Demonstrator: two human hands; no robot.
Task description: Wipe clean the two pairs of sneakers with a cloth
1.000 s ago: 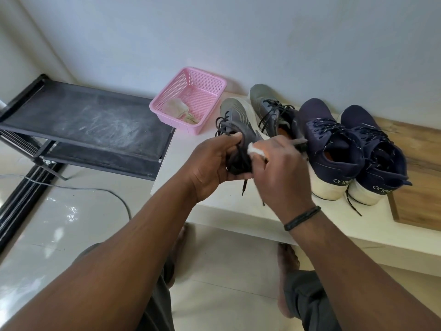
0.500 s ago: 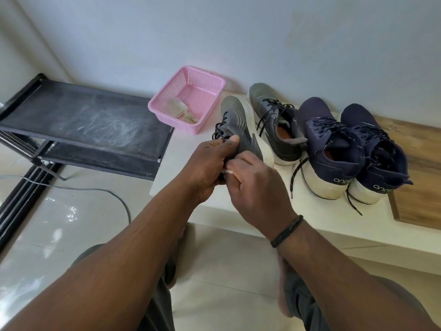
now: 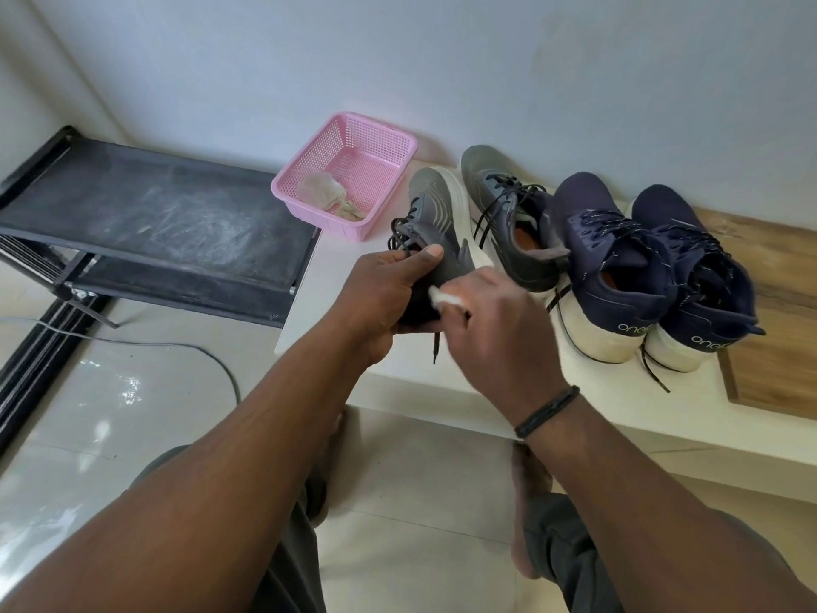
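Grey sneaker (image 3: 435, 223) was the one getting worked on, tipped onto its side over the white ledge (image 3: 336, 347), about dead centre of the view. Left hand (image 3: 384, 298) had its fingers wrapped round the heel end, thumb pressed on the upper, so a proper firm hold. Right hand (image 3: 499, 320) was curled round a small white cloth (image 3: 442, 298), pinching it against the shoe's side near the collar; it looked a bit blurry, so I'd guess mid-rub.

Its grey partner (image 3: 508, 214) sat on the ledge at roughly 1 o'clock from the hands, laces loose. Both navy sneakers (image 3: 614, 258) were parked side by side out at 2 to 3 o'clock, soles touching the ledge, nobody near them. Up at 11 o'clock was a pink basket (image 3: 398, 143) with another crumpled rag (image 3: 327, 194) inside, and a dusty black rack (image 3: 154, 214) off at 9.

Progress-wise I'd call it early days: one shoe in hand, three waiting. Couldn't tell whether the other grey one had been wiped, and the navy soles looked grubby.
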